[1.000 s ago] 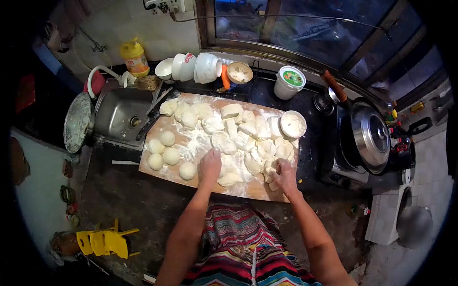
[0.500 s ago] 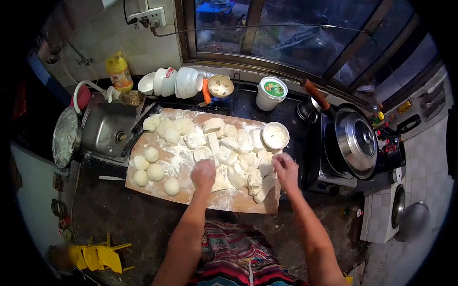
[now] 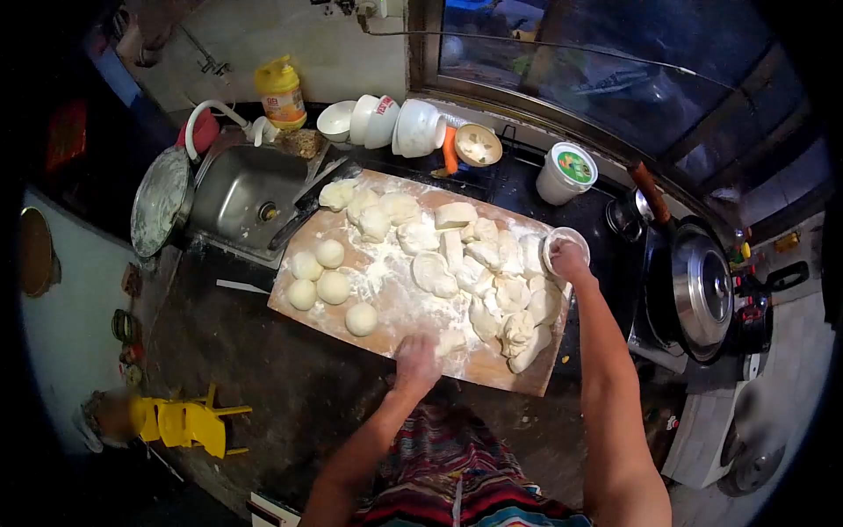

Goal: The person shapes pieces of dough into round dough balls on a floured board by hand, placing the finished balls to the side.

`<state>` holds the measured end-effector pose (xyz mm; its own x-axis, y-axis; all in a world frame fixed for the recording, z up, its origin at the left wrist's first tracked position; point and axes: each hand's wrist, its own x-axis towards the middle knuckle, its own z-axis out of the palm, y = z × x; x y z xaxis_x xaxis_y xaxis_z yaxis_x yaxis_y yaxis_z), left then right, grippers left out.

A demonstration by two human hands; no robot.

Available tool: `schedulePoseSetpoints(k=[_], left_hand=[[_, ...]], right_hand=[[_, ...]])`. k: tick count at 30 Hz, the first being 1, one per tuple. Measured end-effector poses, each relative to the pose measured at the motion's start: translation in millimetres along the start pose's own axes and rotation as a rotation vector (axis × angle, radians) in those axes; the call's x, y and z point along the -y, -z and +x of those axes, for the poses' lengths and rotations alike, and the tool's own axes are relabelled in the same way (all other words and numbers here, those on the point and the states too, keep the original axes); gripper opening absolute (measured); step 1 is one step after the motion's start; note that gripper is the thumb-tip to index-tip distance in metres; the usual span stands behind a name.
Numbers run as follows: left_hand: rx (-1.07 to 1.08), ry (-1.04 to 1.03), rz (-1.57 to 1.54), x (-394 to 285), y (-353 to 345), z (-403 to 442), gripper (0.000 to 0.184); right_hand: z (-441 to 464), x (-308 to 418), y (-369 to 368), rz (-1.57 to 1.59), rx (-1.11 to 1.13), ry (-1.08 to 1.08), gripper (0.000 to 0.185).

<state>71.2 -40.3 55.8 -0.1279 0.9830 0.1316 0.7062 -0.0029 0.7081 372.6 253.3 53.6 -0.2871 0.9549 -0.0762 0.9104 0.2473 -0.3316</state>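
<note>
Now the right hand reaches into a round white bowl, whereas half a second ago it hung just short of that bowl, above the board's edge. Its fingertips are hidden inside, so I cannot tell whether they pinch anything. That move leaves the right hand off the dough, with the work seemingly split between bowl and board. The left hand, blurred, has come back to the near edge of the floury wooden board; whether its fingers grip is unclear. Just right of it, seemingly touching, lies a small pale dough piece. Beyond it sits a flattened, pale dough round; to its left, five smooth white dough balls.
</note>
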Motion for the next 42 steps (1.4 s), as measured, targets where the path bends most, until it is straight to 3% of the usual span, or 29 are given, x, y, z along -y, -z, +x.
schedulePoseSetpoints(k=[3,4,6,7,8,9,10,11,12,13,15,18,20,23,24,25,27,30,34,37,40,42], left_hand=[[-0.184,0.568,-0.793,-7.9,10.8,4.9,0.039],[-0.18,0.608,-0.859,-3.2,22.5,9.2,0.036],[-0.228,0.656,-1.06,16.6,26.5,4.2,0.035],[-0.244,0.678,-1.158,25.4,25.9,1.3,0.035],[-0.261,0.699,-1.19,30.5,26.2,-0.8,0.034],[-0.284,0.703,-1.224,28.1,29.9,-2.2,0.034],[-0.309,0.705,-1.256,23.5,35.7,-2.9,0.035],[-0.336,0.706,-1.288,21.4,39.6,-3.3,0.035],[-0.349,0.689,-1.274,22.7,41.1,-5.3,0.035],[-0.361,0.675,-1.258,24.0,42.6,-9.8,0.035],[-0.372,0.679,-1.194,23.5,47.5,-16.5,0.034],[-0.364,0.68,-1.118,15.2,48.8,-19.4,0.033],[-0.356,0.628,-1.158,13.7,31.9,-19.0,0.034],[-0.045,0.403,-0.07,16.1,13.1,-7.5,0.035],[-0.119,0.236,0.114,29.6,1.0,-7.6,0.034],[-0.219,0.281,0.045,26.4,1.5,-2.1,0.03],[-0.4,0.372,-0.092,20.8,2.8,11.3,0.025],[-0.39,0.282,0.129,18.2,-7.8,46.8,0.02],[-0.207,-0.066,0.5,14.4,-13.6,88.6,0.018],[-0.277,0.004,0.412,25.4,-21.9,100.2,0.02],[-0.063,0.089,0.336,26.2,-18.0,83.8,0.024],[-0.338,0.328,0.006,-2.4,-6.9,62.8,0.026]], right_hand=[[-5.0,2.4,8.4,0.377,-0.198,-0.227,0.02],[-6.0,12.2,14.1,0.726,-0.106,-0.204,0.02],[-34.1,61.1,27.8,0.96,0.028,-0.229,0.019],[-49.1,92.0,16.6,1.04,0.02,-0.138,0.02],[-56.1,94.1,-23.9,0.91,0.093,-0.056,0.02],[-70.3,117.9,-54.0,0.511,0.131,0.043,0.02],[-97.9,184.5,-26.5,0.611,0.193,0.072,0.037],[-113.8,205.6,-41.5,0.594,0.153,0.35,0.044],[-121.2,218.3,-59.6,0.625,0.288,0.448,0.054],[-125.0,230.3,-89.3,0.386,0.153,0.594,0.052],[-152.1,240.8,-82.0,0.1,0.04,0.643,0.045],[-174.1,210.6,-57.4,0.103,0.247,0.54,0.041],[-188.6,191.7,-58.5,0.143,0.238,0.424,0.042],[-195.9,196.7,-62.3,0.365,0.183,0.243,0.049],[-193.7,201.2,-70.0,0.502,0.175,0.177,0.051],[-188.1,202.8,-78.1,0.639,0.163,0.116,0.053],[-181.6,206.1,-85.8,0.567,0.138,0.121,0.059],[-167.2,216.4,-77.4,0.591,0.176,0.098,0.055],[-144.6,207.4,-98.0,0.617,0.049,0.17,0.045],[-134.4,202.8,-111.1,0.614,0.055,0.164,0.04],[-143.6,203.3,-106.9,0.602,0.025,0.176,0.039],[-165.4,208.5,-99.8,0.579,-0.028,0.17,0.04]])
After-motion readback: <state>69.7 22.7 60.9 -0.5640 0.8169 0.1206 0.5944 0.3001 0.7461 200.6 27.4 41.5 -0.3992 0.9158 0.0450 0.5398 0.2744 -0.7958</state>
